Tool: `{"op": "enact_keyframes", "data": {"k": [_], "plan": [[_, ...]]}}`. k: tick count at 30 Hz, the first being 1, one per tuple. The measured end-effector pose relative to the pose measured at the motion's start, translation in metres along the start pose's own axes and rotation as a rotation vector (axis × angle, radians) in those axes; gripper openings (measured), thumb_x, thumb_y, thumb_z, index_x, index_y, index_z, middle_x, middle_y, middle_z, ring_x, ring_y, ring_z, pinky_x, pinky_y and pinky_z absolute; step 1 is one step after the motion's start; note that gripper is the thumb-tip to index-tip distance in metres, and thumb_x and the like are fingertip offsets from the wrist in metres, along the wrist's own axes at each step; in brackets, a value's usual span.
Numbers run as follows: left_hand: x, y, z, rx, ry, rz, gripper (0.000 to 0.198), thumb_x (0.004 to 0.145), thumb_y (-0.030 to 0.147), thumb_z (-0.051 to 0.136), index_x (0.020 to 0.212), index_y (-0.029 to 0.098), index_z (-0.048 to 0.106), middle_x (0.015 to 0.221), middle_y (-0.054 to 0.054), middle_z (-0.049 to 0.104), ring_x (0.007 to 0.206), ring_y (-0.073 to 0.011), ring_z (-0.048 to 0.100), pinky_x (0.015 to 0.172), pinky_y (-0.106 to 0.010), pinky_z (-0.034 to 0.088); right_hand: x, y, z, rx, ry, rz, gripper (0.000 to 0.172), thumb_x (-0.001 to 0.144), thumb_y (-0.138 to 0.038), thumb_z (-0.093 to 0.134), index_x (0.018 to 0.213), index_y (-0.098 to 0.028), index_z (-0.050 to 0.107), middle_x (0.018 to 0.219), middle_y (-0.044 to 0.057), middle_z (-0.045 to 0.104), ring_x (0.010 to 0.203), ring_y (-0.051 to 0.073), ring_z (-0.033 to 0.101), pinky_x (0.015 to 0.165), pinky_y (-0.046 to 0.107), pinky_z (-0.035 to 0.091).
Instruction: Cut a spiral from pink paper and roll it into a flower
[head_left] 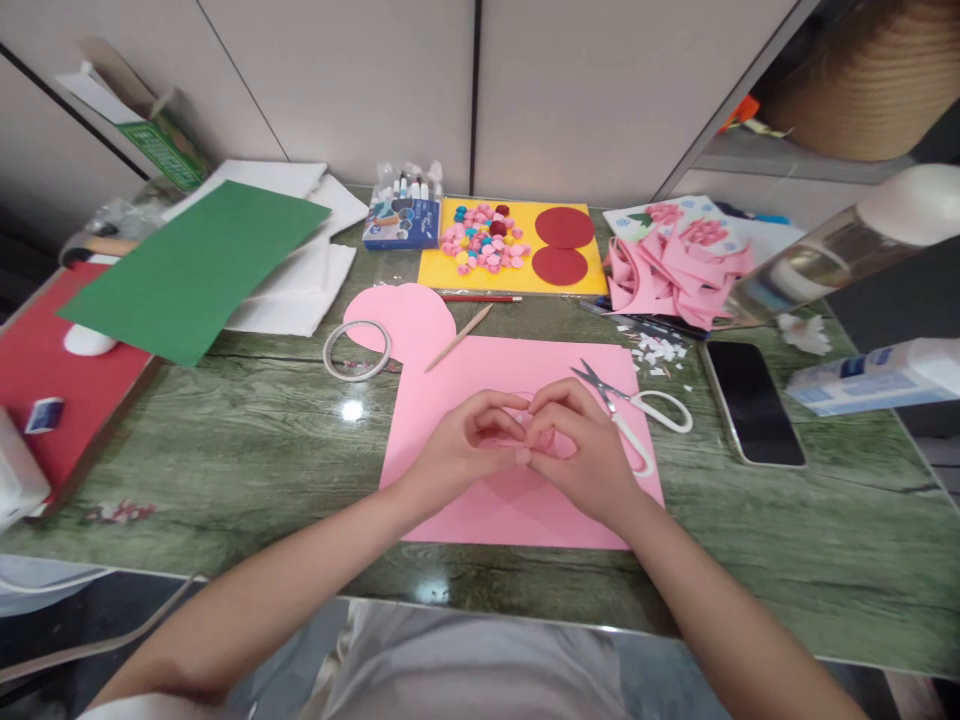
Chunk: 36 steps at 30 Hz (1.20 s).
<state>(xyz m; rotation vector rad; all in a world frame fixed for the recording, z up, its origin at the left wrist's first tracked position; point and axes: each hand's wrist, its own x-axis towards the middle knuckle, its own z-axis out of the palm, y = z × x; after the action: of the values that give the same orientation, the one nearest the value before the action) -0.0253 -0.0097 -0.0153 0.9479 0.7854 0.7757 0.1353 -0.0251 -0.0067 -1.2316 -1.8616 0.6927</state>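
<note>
Above a pink paper sheet (457, 510), my left hand (480, 440) and my right hand (581, 445) meet, fingertips pinched together. Whatever they hold is small and mostly hidden by the fingers; pink shows between them, and I cannot tell it from the sheet behind. White-handled scissors (611, 395) lie with blades apart on the sheet's right side, partly behind my right hand. Pink paper circles (409, 310) overlap the sheet's upper left, with a roll of tape (356, 378) resting partly on them. A pointed wooden stick (459, 338) lies across the sheet's top edge.
At the back, a yellow sheet (517, 282) bears many small coloured balls (487, 240) and two dark red circles (562, 228). Right are pink scraps (675, 270), a phone (754, 405) and a bottle (832, 235). Left are green paper (199, 270) and a marker box (403, 222).
</note>
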Motion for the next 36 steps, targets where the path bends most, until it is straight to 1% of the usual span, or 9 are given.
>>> {"op": "enact_keyframes", "data": {"k": [6, 11, 15, 17, 20, 23, 25, 31, 36], "plan": [[0.0003, 0.0018, -0.002, -0.09, 0.02, -0.046, 0.041, 0.065, 0.018, 0.072, 0.102, 0.019, 0.055, 0.077, 0.0, 0.063, 0.077, -0.0132, 0.06, 0.075, -0.027, 0.045, 0.0011, -0.0036, -0.0013, -0.023, 0.001, -0.019, 0.013, 0.073, -0.011, 0.062, 0.072, -0.023, 0.057, 0.085, 0.001, 0.053, 0.081, 0.016, 0.056, 0.072, 0.032, 0.048], [0.0004, 0.0032, -0.0026, -0.139, 0.023, -0.058, 0.04, 0.065, 0.015, 0.071, 0.101, 0.019, 0.056, 0.072, 0.001, 0.062, 0.072, -0.0126, 0.06, 0.072, -0.028, 0.046, 0.0003, -0.0027, -0.001, -0.009, -0.001, -0.046, 0.007, 0.078, -0.018, 0.061, 0.08, -0.024, 0.063, 0.088, 0.003, 0.055, 0.08, 0.016, 0.057, 0.07, 0.032, 0.05], [0.0008, 0.0036, -0.003, -0.134, 0.032, -0.041, 0.038, 0.066, 0.014, 0.07, 0.101, 0.019, 0.055, 0.07, 0.003, 0.06, 0.069, -0.01, 0.059, 0.069, -0.026, 0.048, -0.0022, 0.001, 0.0014, 0.005, -0.058, -0.089, 0.022, 0.083, -0.015, 0.055, 0.098, -0.027, 0.065, 0.096, 0.004, 0.058, 0.09, 0.017, 0.058, 0.075, 0.033, 0.051], [0.0012, 0.0035, -0.0026, -0.103, 0.051, -0.018, 0.037, 0.067, 0.015, 0.069, 0.101, 0.018, 0.055, 0.072, 0.002, 0.061, 0.07, -0.01, 0.059, 0.07, -0.026, 0.048, -0.0027, 0.0023, 0.0024, 0.011, -0.063, -0.088, 0.027, 0.084, -0.013, 0.052, 0.103, -0.028, 0.065, 0.098, 0.004, 0.058, 0.092, 0.016, 0.058, 0.077, 0.033, 0.05], [0.0011, 0.0037, -0.0013, -0.049, 0.069, 0.008, 0.037, 0.067, 0.017, 0.07, 0.101, 0.018, 0.054, 0.078, 0.0, 0.064, 0.075, -0.0115, 0.061, 0.074, -0.028, 0.048, -0.0019, 0.0025, 0.0027, 0.009, 0.011, -0.05, 0.024, 0.082, -0.014, 0.055, 0.097, -0.029, 0.067, 0.093, 0.003, 0.058, 0.088, 0.016, 0.058, 0.075, 0.033, 0.05], [0.0001, 0.0045, 0.0006, -0.042, 0.061, 0.007, 0.036, 0.067, 0.019, 0.07, 0.1, 0.018, 0.055, 0.081, -0.001, 0.066, 0.078, -0.0127, 0.062, 0.077, -0.028, 0.047, -0.0002, 0.0011, 0.002, 0.018, 0.09, 0.012, 0.015, 0.076, -0.014, 0.063, 0.081, -0.026, 0.069, 0.089, 0.002, 0.058, 0.085, 0.016, 0.058, 0.074, 0.033, 0.049], [-0.0004, 0.0048, 0.0017, -0.035, 0.06, -0.001, 0.036, 0.067, 0.019, 0.071, 0.099, 0.018, 0.056, 0.081, -0.001, 0.066, 0.079, -0.0132, 0.062, 0.078, -0.029, 0.047, 0.0007, 0.0001, 0.0014, 0.022, 0.108, 0.056, 0.012, 0.072, -0.013, 0.065, 0.072, -0.024, 0.067, 0.087, 0.001, 0.058, 0.083, 0.016, 0.058, 0.073, 0.032, 0.048], [0.0003, 0.0, 0.0012, -0.011, 0.019, 0.036, 0.035, 0.066, 0.018, 0.071, 0.099, 0.018, 0.057, 0.082, -0.001, 0.066, 0.084, -0.0134, 0.062, 0.08, -0.028, 0.045, 0.0014, 0.0002, 0.0008, 0.045, 0.08, 0.084, 0.014, 0.068, -0.015, 0.07, 0.062, -0.021, 0.059, 0.083, 0.0, 0.053, 0.081, 0.015, 0.055, 0.072, 0.031, 0.046], [0.0003, -0.0026, -0.0001, 0.027, -0.005, 0.06, 0.039, 0.066, 0.017, 0.072, 0.101, 0.019, 0.056, 0.08, 0.0, 0.065, 0.083, -0.0134, 0.062, 0.079, -0.028, 0.045, 0.0011, -0.0001, 0.0017, 0.063, 0.022, 0.097, 0.02, 0.063, -0.007, 0.071, 0.062, -0.02, 0.055, 0.081, -0.001, 0.049, 0.078, 0.014, 0.053, 0.071, 0.028, 0.045]]}}
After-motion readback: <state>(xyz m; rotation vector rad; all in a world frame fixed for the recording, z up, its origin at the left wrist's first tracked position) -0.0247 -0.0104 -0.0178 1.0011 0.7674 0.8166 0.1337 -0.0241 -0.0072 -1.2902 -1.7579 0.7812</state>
